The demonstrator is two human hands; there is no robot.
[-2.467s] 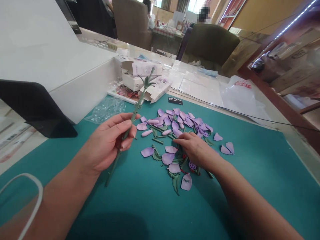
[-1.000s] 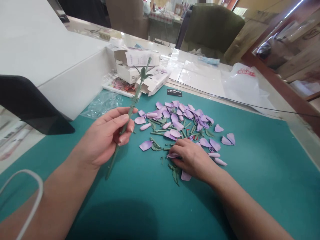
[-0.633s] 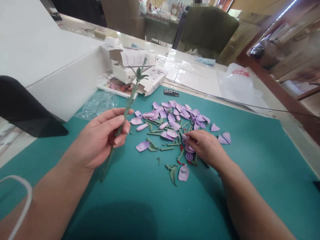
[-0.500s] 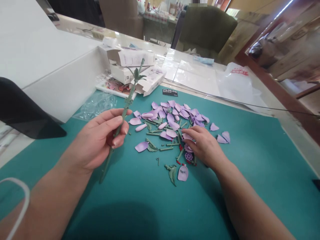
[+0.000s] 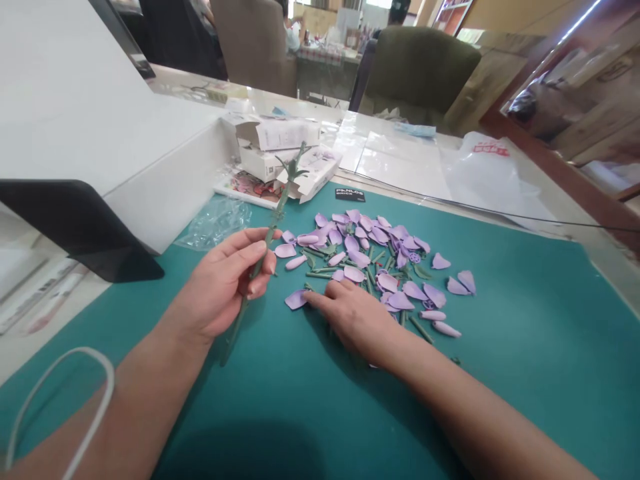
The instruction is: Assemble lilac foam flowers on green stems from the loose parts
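My left hand (image 5: 223, 283) is shut around a long green plastic flower stem (image 5: 273, 228), which has small leaves at its top and tilts up and away from me. My right hand (image 5: 350, 317) lies flat with its fingers apart over the near edge of a heap of lilac plastic petals (image 5: 360, 245) and thin green stem pieces (image 5: 320, 275). Its index fingertip is touching a loose lilac petal (image 5: 296, 299). The palm hides whatever lies under it.
All this lies on a teal cutting mat (image 5: 505, 353). Behind it are opened white boxes (image 5: 273, 150), a printed booklet (image 5: 245, 187), a clear plastic bag (image 5: 215, 223), a black PANLOS BRICK card (image 5: 350, 195) and a white plastic bag (image 5: 483, 173). A black tablet (image 5: 75, 227) stands at left.
My right hand has slid left along the near side of the heap, and petals now show at the heap's lower right. My left hand still grips the stem.
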